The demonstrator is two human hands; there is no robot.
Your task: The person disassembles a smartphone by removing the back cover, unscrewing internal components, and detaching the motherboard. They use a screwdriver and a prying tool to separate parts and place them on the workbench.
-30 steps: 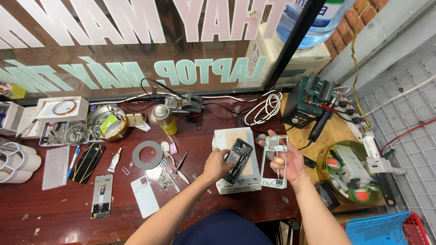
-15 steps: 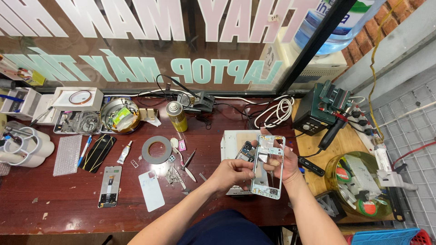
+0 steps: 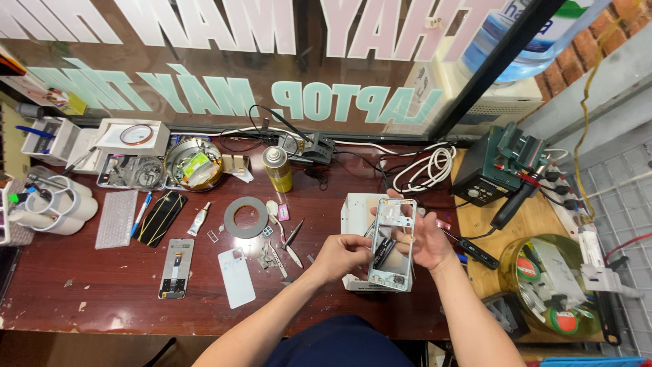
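Above a white box [image 3: 354, 211] on the dark red table, my right hand [image 3: 428, 241] holds a pale phone frame [image 3: 394, 246] upright by its right side. My left hand [image 3: 341, 256] grips a small black part [image 3: 382, 252] and presses it into the middle of that frame. Both hands meet over the box, a little right of the table's centre.
Left of the hands lie tweezers [image 3: 293, 234], a grey tape ring [image 3: 246, 217], a white back cover [image 3: 236, 276], a phone board [image 3: 176, 268], a black phone [image 3: 157, 217] and a yellow can [image 3: 278, 169]. A green soldering station [image 3: 500, 170] and a coiled white cable [image 3: 424, 168] sit at the right.
My two hands have come together: the left one carried the black part to the right into the frame, and the right one brought the frame inward over the box.
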